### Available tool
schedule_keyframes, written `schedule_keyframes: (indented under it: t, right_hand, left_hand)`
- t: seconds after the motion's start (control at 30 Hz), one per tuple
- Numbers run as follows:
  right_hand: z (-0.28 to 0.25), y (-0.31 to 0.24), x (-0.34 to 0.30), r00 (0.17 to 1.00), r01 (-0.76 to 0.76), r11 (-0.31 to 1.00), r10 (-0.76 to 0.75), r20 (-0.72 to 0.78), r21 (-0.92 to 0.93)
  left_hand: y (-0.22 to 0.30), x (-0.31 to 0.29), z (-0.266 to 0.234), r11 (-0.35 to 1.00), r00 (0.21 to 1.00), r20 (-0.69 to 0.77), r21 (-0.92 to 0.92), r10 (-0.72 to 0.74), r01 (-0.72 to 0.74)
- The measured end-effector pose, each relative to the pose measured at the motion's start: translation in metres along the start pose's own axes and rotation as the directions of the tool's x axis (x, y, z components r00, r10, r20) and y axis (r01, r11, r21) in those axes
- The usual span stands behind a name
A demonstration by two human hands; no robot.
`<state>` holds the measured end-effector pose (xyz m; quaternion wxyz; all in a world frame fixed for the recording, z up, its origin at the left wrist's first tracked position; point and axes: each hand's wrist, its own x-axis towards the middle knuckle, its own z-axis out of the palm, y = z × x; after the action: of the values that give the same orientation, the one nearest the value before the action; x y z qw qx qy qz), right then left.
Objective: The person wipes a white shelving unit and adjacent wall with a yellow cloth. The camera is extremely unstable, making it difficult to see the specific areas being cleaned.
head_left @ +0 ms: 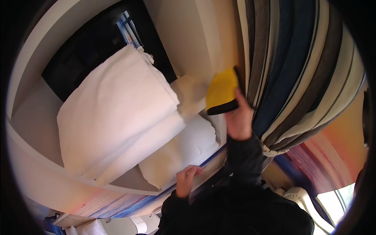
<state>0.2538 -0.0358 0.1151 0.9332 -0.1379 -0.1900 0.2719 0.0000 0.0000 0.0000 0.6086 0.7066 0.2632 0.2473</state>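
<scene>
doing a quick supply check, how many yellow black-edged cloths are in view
1: a yellow black-edged cloth in the right hand, just left of the striped curtain. Others could be hidden behind the white bedding.

right hand [239, 122] raised, gripping; left hand [187, 181] lower

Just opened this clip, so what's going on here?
A person's right hand holds a yellow cloth with black edging, beside a striped curtain. The left hand is near a white bundle; whether they touch is unclear. Folded white bedding sits in a wall recess, before a black screen.
</scene>
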Motion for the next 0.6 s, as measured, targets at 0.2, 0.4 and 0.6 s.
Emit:
schedule_keyframes:
  t: [0.2,0.4,0.6]
  right_hand:
    - [0.076,-0.076,0.036,0.926,0.378,0.763,-0.321,0.201,-0.525]
    - [-0.021,0.036,0.047,0.778,0.589,-0.058,-0.230,0.584,-0.806]
    - [-0.032,0.019,0.060,0.817,0.569,0.163,-0.218,0.533,-0.806]
  left_hand:
    - [0.009,0.018,0.047,0.992,0.999,0.000,-0.121,0.039,-0.039]
    - [0.009,0.029,0.084,0.999,0.996,-0.065,0.006,0.055,-0.054]
    - [-0.004,0.035,0.103,0.998,0.971,-0.238,-0.037,0.040,-0.050]
